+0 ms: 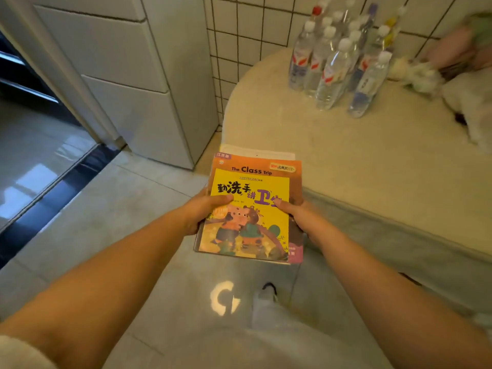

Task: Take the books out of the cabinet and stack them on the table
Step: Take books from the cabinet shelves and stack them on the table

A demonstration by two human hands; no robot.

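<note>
A stack of thin books (pixel 250 209) is held flat in front of me, over the floor and just short of the table's near-left edge. The top book is yellow with cartoon animals; under it lies an orange one titled "The Class Trip", and a white one shows at the far end. My left hand (pixel 202 211) grips the stack's left edge with the thumb on the cover. My right hand (pixel 298 217) grips the right edge the same way. The cream table (pixel 332 155) fills the right side. A white cabinet (pixel 127 83) with shut drawer fronts stands at the left.
Several clear water bottles (pixel 335 59) stand at the table's far side. Soft toys (pixel 452 83) lie at its far right. A white tiled wall (pixel 253 35) is behind. A dark doorway threshold (pixel 53 187) crosses the pale tiled floor at left. My shoe (pixel 266 294) is below.
</note>
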